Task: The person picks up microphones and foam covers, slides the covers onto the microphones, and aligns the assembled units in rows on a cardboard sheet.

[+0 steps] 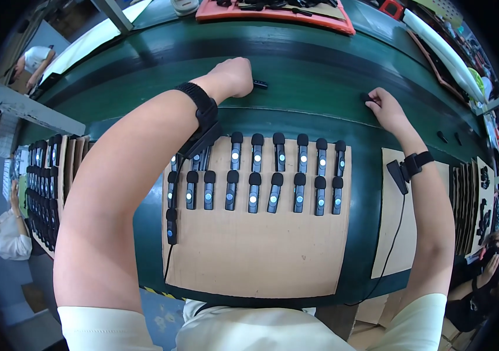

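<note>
My left hand (235, 77) is closed above the green belt. A short black microphone body (260, 84) sticks out from its right side, and the fingers around it are mostly hidden. Farther right, my right hand (387, 110) pinches a small dark piece (366, 98) between thumb and fingers; its kind is too small to tell. Between my arms lies a cardboard sheet (249, 251). Small black microphones (253, 193) with foam tops and round light labels stand in two rows on its far half. One more microphone (171, 227) lies nearer me at the left edge, beside a cable.
At the far side sits a red tray (278, 16) with black parts. Two small dark pieces (449, 138) lie on the belt at right. Cardboard (393, 228) is under my right arm. Stacked boards of microphones (41, 187) stand at left, more boards (466, 205) at right. Other people are around.
</note>
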A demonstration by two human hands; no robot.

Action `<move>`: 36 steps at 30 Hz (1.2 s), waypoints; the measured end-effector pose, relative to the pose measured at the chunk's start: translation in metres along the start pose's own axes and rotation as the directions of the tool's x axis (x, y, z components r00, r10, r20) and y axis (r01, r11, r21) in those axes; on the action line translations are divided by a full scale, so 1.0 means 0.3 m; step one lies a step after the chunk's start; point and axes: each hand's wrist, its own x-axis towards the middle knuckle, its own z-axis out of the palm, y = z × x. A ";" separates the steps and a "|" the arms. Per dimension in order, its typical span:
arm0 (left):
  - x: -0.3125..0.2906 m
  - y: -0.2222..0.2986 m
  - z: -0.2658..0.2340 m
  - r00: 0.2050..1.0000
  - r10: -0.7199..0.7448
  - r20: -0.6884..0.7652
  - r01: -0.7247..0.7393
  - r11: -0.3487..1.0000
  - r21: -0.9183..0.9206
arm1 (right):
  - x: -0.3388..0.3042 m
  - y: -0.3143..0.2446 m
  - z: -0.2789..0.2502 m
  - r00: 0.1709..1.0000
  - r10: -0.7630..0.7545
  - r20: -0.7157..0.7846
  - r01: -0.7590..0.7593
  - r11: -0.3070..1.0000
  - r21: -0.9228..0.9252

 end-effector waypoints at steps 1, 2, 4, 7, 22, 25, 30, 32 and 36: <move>0.002 -0.005 0.008 1.000 0.007 -0.003 -0.007 0.999 0.040 | -0.011 -0.026 -0.007 1.000 0.002 0.005 -0.002 1.000 0.001; 0.002 -0.011 0.012 1.000 0.006 0.000 -0.006 0.999 0.039 | -0.028 -0.053 -0.011 0.998 -0.055 -0.035 0.058 0.996 0.075; -0.015 -0.023 -0.007 0.998 -0.054 0.021 0.054 0.999 0.000 | -0.078 -0.144 -0.018 0.978 -0.163 -0.128 0.188 0.958 0.215; -0.057 -0.002 -0.057 0.997 -0.064 0.044 0.066 0.997 -0.035 | -0.204 -0.278 -0.035 0.981 -0.160 -0.108 0.193 0.859 0.474; -1.001 0.037 -0.073 0.971 0.223 -0.090 -0.161 0.327 -0.931 | -0.935 -0.617 0.047 0.985 -0.170 0.006 0.072 0.448 0.891; -1.117 0.022 -0.010 0.943 0.212 -0.258 -0.321 0.363 -0.875 | -0.971 -0.667 0.078 0.979 -0.201 -0.021 0.118 0.486 0.866; -1.229 0.033 0.089 0.893 0.171 -0.416 -0.450 0.335 -0.828 | -1.014 -0.712 0.130 0.949 -0.303 -0.086 0.247 0.549 0.799; -1.244 0.033 0.108 0.893 0.139 -0.428 -0.449 0.302 -0.841 | -1.016 -0.719 0.147 0.942 -0.323 -0.088 0.260 0.540 0.800; -1.262 0.024 0.119 0.898 0.148 -0.415 -0.440 0.282 -0.852 | -1.019 -0.741 0.168 0.932 -0.348 -0.102 0.286 0.535 0.795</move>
